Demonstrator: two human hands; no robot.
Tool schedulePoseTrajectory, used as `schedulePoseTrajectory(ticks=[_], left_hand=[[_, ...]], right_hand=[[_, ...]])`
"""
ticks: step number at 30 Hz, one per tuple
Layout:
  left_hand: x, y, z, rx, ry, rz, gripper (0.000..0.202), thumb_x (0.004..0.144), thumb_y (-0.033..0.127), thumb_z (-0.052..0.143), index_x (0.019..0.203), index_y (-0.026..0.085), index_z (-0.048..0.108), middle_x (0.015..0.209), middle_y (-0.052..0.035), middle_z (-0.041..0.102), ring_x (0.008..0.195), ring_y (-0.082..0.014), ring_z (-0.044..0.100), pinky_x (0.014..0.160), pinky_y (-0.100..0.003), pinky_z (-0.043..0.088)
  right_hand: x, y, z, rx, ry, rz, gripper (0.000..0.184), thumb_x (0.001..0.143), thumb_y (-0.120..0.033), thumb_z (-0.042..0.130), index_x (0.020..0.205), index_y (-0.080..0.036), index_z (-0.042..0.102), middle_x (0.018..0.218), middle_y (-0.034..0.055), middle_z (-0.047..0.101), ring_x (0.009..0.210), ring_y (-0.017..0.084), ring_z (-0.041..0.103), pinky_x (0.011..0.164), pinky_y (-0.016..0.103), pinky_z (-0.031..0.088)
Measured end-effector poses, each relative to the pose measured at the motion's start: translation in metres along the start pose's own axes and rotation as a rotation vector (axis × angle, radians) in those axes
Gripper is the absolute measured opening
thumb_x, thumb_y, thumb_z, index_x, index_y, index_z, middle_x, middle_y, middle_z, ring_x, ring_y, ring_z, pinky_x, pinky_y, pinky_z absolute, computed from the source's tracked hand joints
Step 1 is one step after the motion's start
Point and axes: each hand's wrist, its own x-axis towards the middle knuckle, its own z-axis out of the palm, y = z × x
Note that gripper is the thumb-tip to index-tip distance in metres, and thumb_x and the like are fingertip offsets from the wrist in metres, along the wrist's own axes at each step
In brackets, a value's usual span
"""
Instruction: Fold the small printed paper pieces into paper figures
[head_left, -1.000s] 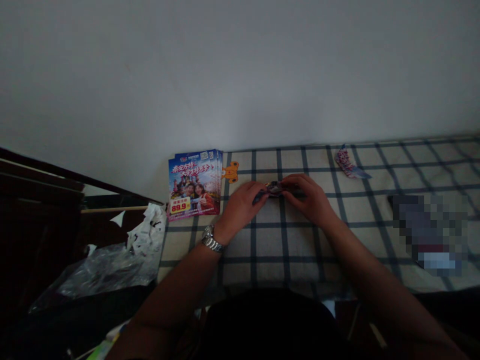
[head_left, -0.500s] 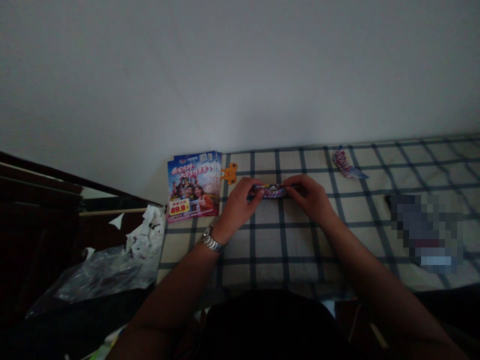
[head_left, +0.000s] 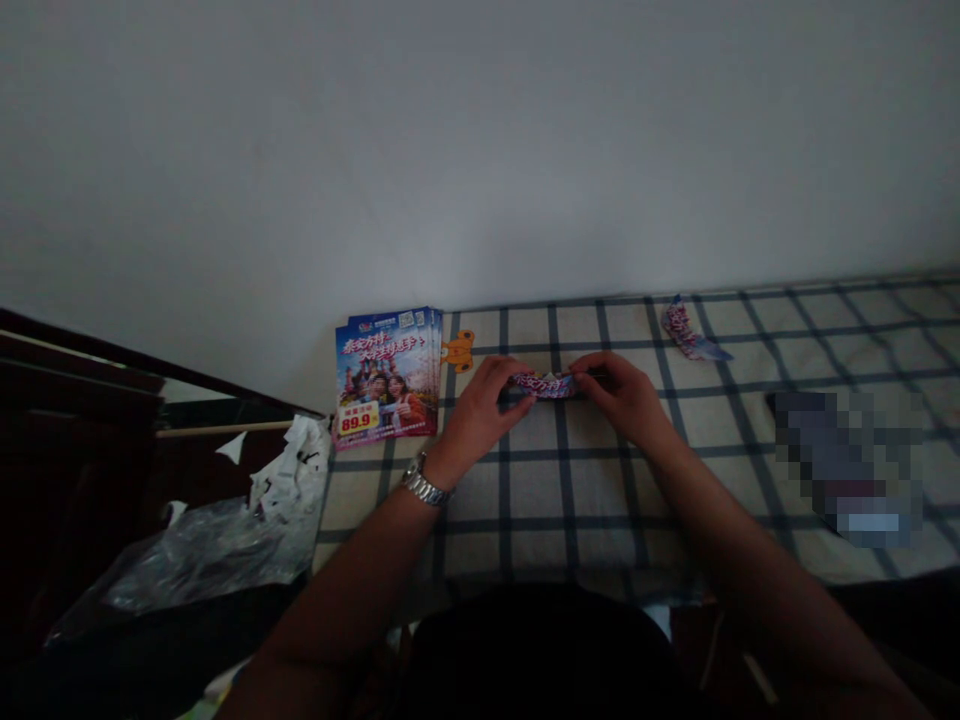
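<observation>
Between my two hands is a narrow folded paper (head_left: 545,385), printed in purple, red and white like the flyers nearby. My left hand (head_left: 487,400), with a metal watch on its wrist, pinches the paper's left end between thumb and fingers. At the right end, my right hand (head_left: 619,395) grips the paper with bent fingers. Part of each end is hidden behind the fingers. A stack of printed flyers (head_left: 386,375) lies left of my left hand, with an orange bear-shaped piece (head_left: 458,351) beside it.
A checked cloth (head_left: 525,490) covers the surface, which meets a pale wall (head_left: 480,150). A folded or crumpled printed paper (head_left: 688,332) lies at the back right, and a blurred-out dark object (head_left: 832,455) nearer me. Clear plastic (head_left: 202,550) and torn white paper (head_left: 292,465) are at the left.
The folded paper has turned between my fingers, so its face with large white lettering now shows. Both hands stay in nearly the same place.
</observation>
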Motion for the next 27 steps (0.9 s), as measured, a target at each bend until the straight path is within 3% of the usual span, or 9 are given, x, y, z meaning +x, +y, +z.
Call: schedulePoseTrajectory(ticks=[5,10,18,24,27], left_hand=[[0.001,-0.001,0.0,0.011,0.003,0.02,0.038,0.093,0.018,0.076,0.125,0.026,0.059,0.118,-0.0056,0.062,0.111,-0.0214,0.065,0.094,-0.04,0.062],[0.0,-0.001,0.001,0.035,0.004,0.005,0.036,0.092,0.019,0.077,0.124,0.026,0.06,0.116,-0.0053,0.063,0.107,-0.0207,0.065,0.092,-0.039,0.061],[-0.001,-0.003,0.0,0.035,-0.023,-0.01,0.037,0.094,0.019,0.076,0.125,0.026,0.059,0.118,-0.0054,0.062,0.11,-0.0212,0.064,0.095,-0.04,0.059],[-0.001,-0.004,0.001,0.044,-0.025,-0.016,0.042,0.092,0.018,0.077,0.128,0.026,0.058,0.118,-0.0056,0.063,0.108,-0.021,0.065,0.093,-0.039,0.058],[-0.001,-0.005,0.0,0.043,-0.022,-0.008,0.043,0.092,0.017,0.078,0.128,0.026,0.058,0.117,-0.0053,0.063,0.105,-0.0206,0.065,0.09,-0.038,0.058]], right_hand=[[0.002,-0.001,-0.001,-0.046,0.021,-0.004,0.02,0.096,-0.043,0.068,0.103,-0.025,0.07,0.104,0.006,0.077,0.093,0.024,0.075,0.086,0.043,0.065],[0.005,-0.004,-0.013,-0.254,0.107,-0.129,0.016,0.098,-0.038,0.063,0.103,-0.025,0.07,0.102,0.0067,0.074,0.091,0.024,0.073,0.081,0.041,0.063],[0.013,-0.006,-0.052,-0.57,0.387,-0.165,0.016,0.098,-0.033,0.061,0.103,-0.023,0.072,0.095,0.0062,0.073,0.076,0.021,0.066,0.076,0.04,0.058],[0.015,0.007,-0.085,-0.723,0.597,-0.145,0.019,0.097,-0.037,0.062,0.102,-0.022,0.073,0.101,0.0101,0.075,0.095,0.029,0.069,0.09,0.047,0.056],[0.014,0.015,-0.099,-0.791,0.625,-0.103,0.021,0.096,-0.04,0.064,0.104,-0.023,0.074,0.104,0.0118,0.073,0.1,0.032,0.067,0.091,0.05,0.055]])
